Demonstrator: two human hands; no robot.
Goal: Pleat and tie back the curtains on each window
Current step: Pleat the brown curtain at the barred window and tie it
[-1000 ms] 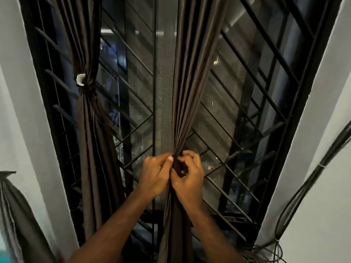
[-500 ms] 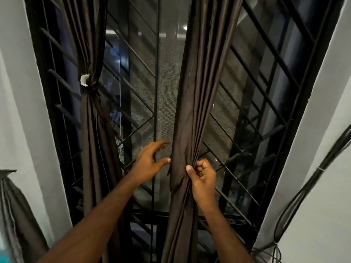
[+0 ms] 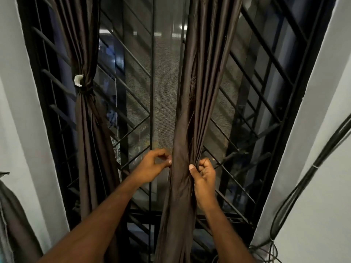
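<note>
Right hand [image 3: 204, 174] gripping gathered folds of loose brown curtain [image 3: 197, 95], left hand [image 3: 152, 167] pinching its left edge, fingers curled.

The right hand [image 3: 204, 174] is gripping the gathered folds of the loose brown curtain [image 3: 191, 114], thumb pressing on the cloth, while the left hand [image 3: 152, 167] is pinching its left edge with curled fingers. The other curtain [image 3: 86, 118] is hanging tied at the left, in front of the black window grille [image 3: 252, 103].
</note>
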